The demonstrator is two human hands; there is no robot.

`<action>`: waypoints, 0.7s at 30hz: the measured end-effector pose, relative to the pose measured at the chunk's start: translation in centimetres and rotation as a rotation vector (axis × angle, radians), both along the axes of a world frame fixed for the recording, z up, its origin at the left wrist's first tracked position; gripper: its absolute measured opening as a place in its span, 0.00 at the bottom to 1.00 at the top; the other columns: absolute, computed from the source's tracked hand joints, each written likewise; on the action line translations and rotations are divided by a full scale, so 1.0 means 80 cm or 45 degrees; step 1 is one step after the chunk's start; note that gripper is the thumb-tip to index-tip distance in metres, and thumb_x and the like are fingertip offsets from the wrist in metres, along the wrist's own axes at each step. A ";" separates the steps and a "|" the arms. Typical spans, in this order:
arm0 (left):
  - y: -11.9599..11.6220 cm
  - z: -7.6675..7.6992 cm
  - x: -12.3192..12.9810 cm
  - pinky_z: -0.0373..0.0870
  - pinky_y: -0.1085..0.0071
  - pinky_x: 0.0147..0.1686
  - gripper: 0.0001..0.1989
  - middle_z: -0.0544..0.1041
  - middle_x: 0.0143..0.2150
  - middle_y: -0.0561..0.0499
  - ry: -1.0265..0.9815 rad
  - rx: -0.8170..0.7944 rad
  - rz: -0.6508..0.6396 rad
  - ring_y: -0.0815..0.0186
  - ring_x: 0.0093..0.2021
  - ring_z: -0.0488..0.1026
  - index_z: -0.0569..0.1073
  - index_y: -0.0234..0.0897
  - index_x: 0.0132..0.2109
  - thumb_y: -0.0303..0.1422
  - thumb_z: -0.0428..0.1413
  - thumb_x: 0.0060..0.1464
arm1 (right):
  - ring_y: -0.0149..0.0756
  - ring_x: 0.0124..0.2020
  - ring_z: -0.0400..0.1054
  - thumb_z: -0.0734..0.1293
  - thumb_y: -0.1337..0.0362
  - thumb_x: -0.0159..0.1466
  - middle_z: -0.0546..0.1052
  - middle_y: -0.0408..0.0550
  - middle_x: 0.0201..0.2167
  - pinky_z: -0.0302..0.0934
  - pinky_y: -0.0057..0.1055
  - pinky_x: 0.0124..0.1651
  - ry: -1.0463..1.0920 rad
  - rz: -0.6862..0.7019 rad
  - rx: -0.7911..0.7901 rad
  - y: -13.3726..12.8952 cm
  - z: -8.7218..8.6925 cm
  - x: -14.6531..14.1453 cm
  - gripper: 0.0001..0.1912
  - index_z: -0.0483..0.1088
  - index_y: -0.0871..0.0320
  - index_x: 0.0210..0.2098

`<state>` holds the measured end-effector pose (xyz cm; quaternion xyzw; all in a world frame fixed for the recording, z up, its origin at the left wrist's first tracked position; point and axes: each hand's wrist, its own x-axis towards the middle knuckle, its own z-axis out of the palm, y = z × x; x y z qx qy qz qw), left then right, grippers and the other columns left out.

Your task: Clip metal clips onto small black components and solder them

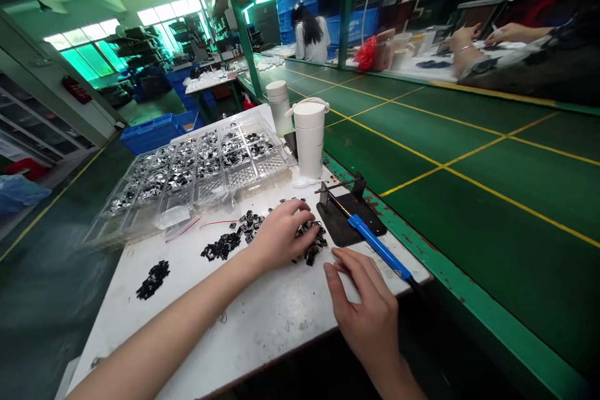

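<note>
1. Saw right hand (368,300) over near edge of white table (262,319), half curled, with thumb and forefinger tips close. Could not tell of anything pinched between.
2. Saw left hand (276,234) farther in, palm down, with bent fingers on a heap of small black parts (313,256). Could not tell a firm grip from a light touch. Noted both hands apart from each other, right one just beside the heap.
3. Found more of same parts on tabletop: small pile (154,279) far left, larger pile (221,246) nearer left hand, loose scatter behind it.
4. Logged blue-handled soldering iron (375,244) right of heap, propped at a slant, tip toward black stand (337,219).
5. Marked thin red strand (220,222) behind piles, near front of clear compartment tray (241,174), with black-and-silver pieces in many cells.
6. Spotted white lidded cup (310,144) right of tray, second lidded container (277,106) behind it.
7. Noted green bench surface (412,144) with yellow grid lines, running off right; blue crate (147,132) beyond tray.
8. Saw co-worker's hands (464,44) across bench, blurred, and red bag (366,53) left of them.
9. Saw person in white top (313,40) farther back, windows (94,62) at far left.
</note>
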<state>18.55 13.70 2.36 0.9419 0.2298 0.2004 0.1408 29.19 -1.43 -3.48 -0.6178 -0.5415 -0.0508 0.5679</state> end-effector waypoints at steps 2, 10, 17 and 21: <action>0.015 -0.002 0.000 0.70 0.56 0.59 0.17 0.74 0.59 0.38 0.048 -0.032 0.110 0.52 0.59 0.72 0.76 0.34 0.54 0.40 0.51 0.67 | 0.41 0.46 0.72 0.67 0.67 0.69 0.76 0.55 0.45 0.72 0.39 0.48 -0.016 0.000 -0.017 0.001 -0.001 -0.001 0.11 0.71 0.59 0.51; 0.008 -0.016 0.001 0.57 0.53 0.70 0.28 0.65 0.71 0.38 0.292 -0.112 0.045 0.52 0.72 0.59 0.67 0.33 0.66 0.46 0.43 0.70 | 0.45 0.49 0.71 0.67 0.63 0.69 0.76 0.56 0.47 0.71 0.42 0.48 -0.076 0.006 -0.076 0.003 -0.006 -0.001 0.13 0.71 0.59 0.52; -0.020 0.007 -0.019 0.50 0.47 0.72 0.29 0.59 0.74 0.39 0.344 -0.187 -0.047 0.52 0.74 0.54 0.65 0.35 0.68 0.47 0.41 0.71 | 0.50 0.54 0.69 0.67 0.60 0.70 0.75 0.59 0.50 0.68 0.48 0.53 -0.208 0.027 -0.081 0.003 0.000 0.000 0.17 0.69 0.60 0.55; -0.018 0.017 -0.043 0.46 0.49 0.73 0.30 0.56 0.75 0.41 0.313 -0.144 0.145 0.55 0.76 0.48 0.62 0.36 0.69 0.49 0.38 0.71 | 0.51 0.56 0.68 0.65 0.58 0.70 0.74 0.59 0.51 0.66 0.49 0.55 -0.236 0.037 -0.075 0.004 0.001 -0.001 0.18 0.68 0.60 0.56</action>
